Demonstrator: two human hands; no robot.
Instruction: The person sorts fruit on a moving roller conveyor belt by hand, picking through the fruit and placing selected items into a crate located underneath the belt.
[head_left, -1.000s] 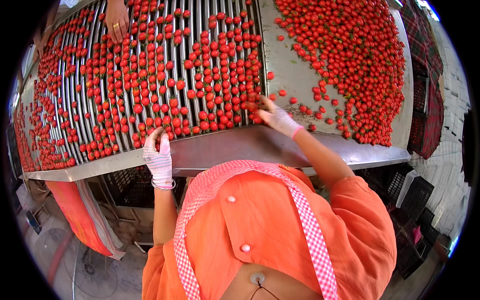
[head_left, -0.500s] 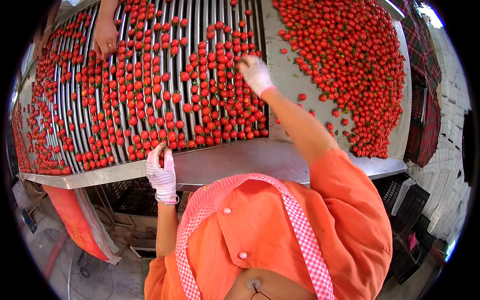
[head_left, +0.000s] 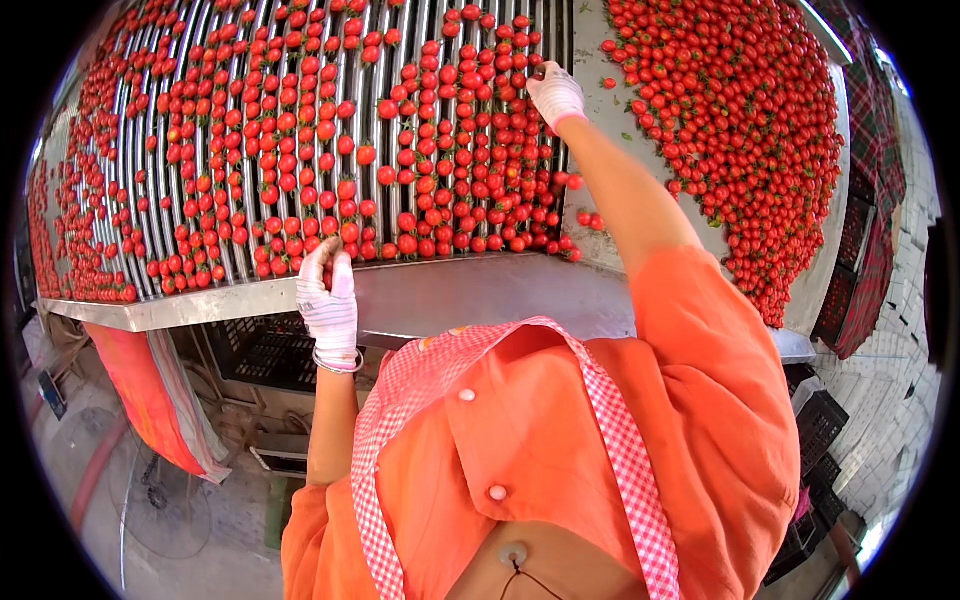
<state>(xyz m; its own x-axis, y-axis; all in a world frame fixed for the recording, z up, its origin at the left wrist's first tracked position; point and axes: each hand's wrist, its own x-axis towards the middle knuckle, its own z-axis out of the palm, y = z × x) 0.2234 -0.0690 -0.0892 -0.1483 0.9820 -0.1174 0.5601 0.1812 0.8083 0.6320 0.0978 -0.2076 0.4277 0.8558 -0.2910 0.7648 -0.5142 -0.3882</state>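
L hand [head_left: 328,300], in a white striped glove [head_left: 330,322] w/ a bracelet [head_left: 338,368] at the wrist, is at the front edge of the roller bed [head_left: 371,112], fingertips right by the nearest tomatoes [head_left: 480,189]. Its grip is curled, thumb near fingers; can't tell if anything's in it. R hand [head_left: 557,97], also gloved, reaches fwd to the right side of the bed, near tomatoes there; grip is bent inward, but can't tell if it's grasping one, fingertips are too small & partly hidden.

Tomatoes, red w/ green stems, sit in rows btwn & on the rollers, denser toward the R side. More lie in a big heap [head_left: 720,120] on the metal sheet [head_left: 650,170] to the right; a few loose ones [head_left: 590,220] are near the bed's R front corner.

Metal ledge [head_left: 490,300] runs along the front. Below L: black crate [head_left: 265,355] & hanging red-orange cloth [head_left: 140,390]. More dark crates [head_left: 820,425] far R. Person wears orange top [head_left: 720,360], pink checked apron [head_left: 640,460].
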